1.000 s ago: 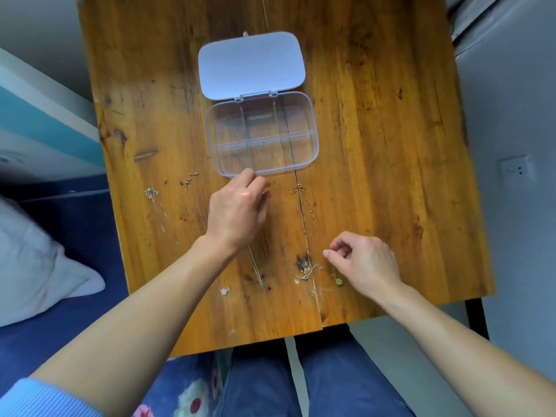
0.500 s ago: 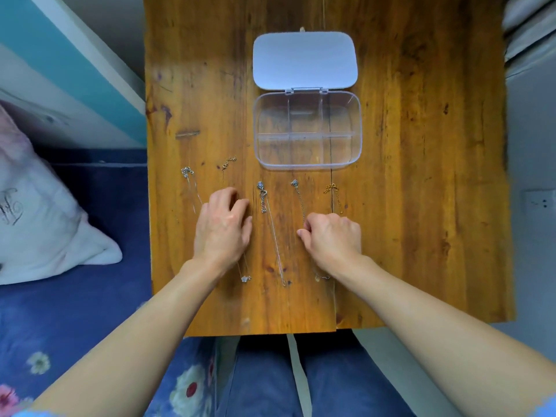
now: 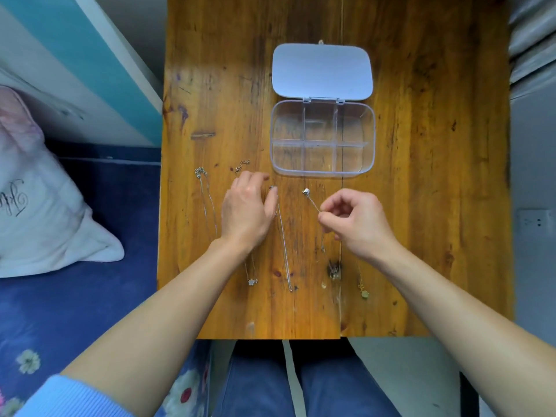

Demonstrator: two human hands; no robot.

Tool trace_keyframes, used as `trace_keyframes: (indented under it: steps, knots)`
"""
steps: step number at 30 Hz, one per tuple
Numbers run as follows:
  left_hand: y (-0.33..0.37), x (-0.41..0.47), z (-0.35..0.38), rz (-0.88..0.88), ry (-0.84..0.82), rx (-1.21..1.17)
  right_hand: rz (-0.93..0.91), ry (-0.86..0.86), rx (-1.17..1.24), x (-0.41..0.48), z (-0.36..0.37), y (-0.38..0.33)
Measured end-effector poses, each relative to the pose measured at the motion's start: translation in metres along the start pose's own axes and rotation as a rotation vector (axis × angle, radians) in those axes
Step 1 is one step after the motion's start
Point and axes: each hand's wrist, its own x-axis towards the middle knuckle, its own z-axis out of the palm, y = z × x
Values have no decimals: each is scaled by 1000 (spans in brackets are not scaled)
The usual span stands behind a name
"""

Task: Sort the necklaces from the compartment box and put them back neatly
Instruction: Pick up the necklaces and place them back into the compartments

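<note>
Your right hand (image 3: 359, 222) has its fingers (image 3: 326, 218) pinched on a thin necklace (image 3: 313, 201) — the chain runs up-left to its clasp, just below the empty compartment box (image 3: 373, 139). Your left hand (image 3: 246, 210) lies flat, fingers loosely spread, over another chain on the bench (image 3: 421, 206). No legible writing on either.

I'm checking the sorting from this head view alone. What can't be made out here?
- Second necklace: middle of its chain lies under the left hand.
- Gold necklace: upper chain hidden behind the right hand.
- Pendant shapes: too small.
- Compartment box: clear walls, glare; contents uncertain.
</note>
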Motion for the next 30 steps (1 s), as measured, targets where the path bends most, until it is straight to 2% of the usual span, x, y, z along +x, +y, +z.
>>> trace_keyframes:
  steps: [4, 9, 14, 22, 30]
  knots:
    - [19, 34, -4, -201, 17, -263, -65, -30, 140, 9, -26, -38]
    - [16, 51, 1, -289, -90, -403, -148, -45, 286, 24, -52, -88]
    - [9, 52, 3, -336, -142, -546, -196, -31, 224, 51, -54, -115]
    - [8, 52, 7, -343, -121, -595, -79, -11, 180, 101, -27, -123]
    - [1, 54, 11, -337, -123, -609, -15, -18, -76, 139, -3, -101]
